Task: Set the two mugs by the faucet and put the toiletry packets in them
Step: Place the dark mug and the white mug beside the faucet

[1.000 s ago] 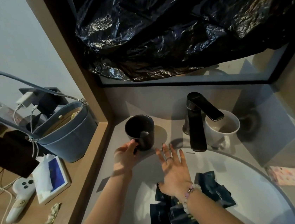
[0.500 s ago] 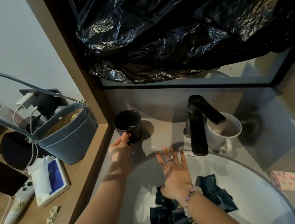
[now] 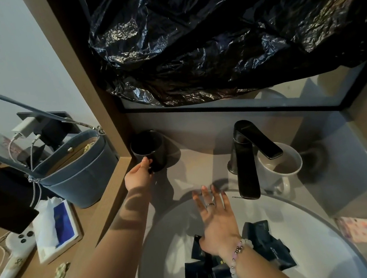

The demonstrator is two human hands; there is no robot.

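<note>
- Black mug point(image 3: 148, 150) stands upright on the grey counter point(image 3: 201, 162) at the far left corner, against the wooden post point(image 3: 94, 91), well apart from the faucet point(image 3: 245, 161) at its 9 o'clock; its inside is too dark to read.
- White mug point(image 3: 281, 169) sits just beside the faucet at its 3 o'clock, partly under the spout, handle toward the sink point(image 3: 167, 243); it looks empty.
- Dark packets point(image 3: 268, 245) lie heaped in the white sink, at 6 o'clock from the faucet; none shows in either mug.
- Blue bag point(image 3: 79, 173) stands on the wooden shelf point(image 3: 92, 229) at 9 o'clock from the black mug, with a tissue pack point(image 3: 55, 231) and a white device point(image 3: 17, 253) nearer the camera.
- Crumpled black plastic point(image 3: 223, 31) hangs over the mirror point(image 3: 310, 94) at 12 o'clock.
- Left hand point(image 3: 138, 176) is curled at the black mug's near side, fingers at its handle; how firmly it grips cannot be told.
- Right hand point(image 3: 217, 217) is spread flat with fingers apart over the sink's far rim, holding nothing, above the packets, a ring and bead bracelet point(image 3: 239, 256) showing.
</note>
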